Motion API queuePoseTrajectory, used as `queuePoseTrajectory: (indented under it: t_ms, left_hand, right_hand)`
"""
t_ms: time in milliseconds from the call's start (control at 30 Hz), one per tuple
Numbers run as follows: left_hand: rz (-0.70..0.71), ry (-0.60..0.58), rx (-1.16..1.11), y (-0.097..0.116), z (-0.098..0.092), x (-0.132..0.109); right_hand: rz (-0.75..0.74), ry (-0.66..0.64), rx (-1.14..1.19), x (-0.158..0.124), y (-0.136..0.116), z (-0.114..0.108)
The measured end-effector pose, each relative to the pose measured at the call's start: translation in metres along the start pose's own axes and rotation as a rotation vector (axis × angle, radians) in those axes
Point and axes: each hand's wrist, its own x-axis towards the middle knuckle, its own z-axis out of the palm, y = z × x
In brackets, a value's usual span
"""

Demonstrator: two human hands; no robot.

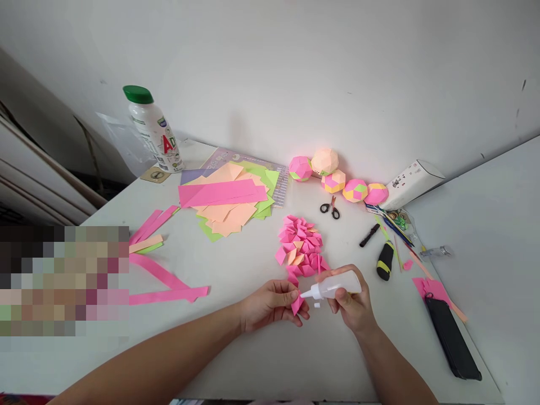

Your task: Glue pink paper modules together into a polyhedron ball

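Between the thumb and fingers of my left hand (272, 304) is a small folded pink paper piece (297, 304). My right hand (352, 304) grips a white glue bottle (340, 285), tilted so that its nozzle points left and meets the paper piece or comes very close to it. A small white cap (317, 305) shows below the bottle. Just beyond my hands lies a heap of folded paper pieces (299, 242), mostly pink with a few peach ones.
Paper balls (324, 162) line the wall, with small scissors (331, 208) before them. Loose paper sheets (223, 216) and a tall bottle (156, 135) stand back left. At right are a cutter (385, 261), a marker (369, 235) and a black case (453, 337). Pink strips (169, 295) lie left.
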Motion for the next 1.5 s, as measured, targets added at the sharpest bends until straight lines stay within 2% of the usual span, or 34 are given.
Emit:
queuePoseTrajectory:
  t_ms: [800,1100,1500]
  left_hand:
    - [0.001,-0.011,0.007,-0.0002,-0.0007,0.0001]
    - [-0.001,-0.012,0.008,-0.0004,-0.0018,0.0006]
    - [-0.005,-0.002,0.011,0.0001,-0.0005,0.0001]
  right_hand:
    - [-0.021,-0.031,0.000,-0.0001,0.0016,-0.0020]
    - [0.011,-0.027,-0.032,-0.0001,0.0012,-0.0024]
    - [0.090,-0.080,0.091,0.0078,-0.0010,-0.0031]
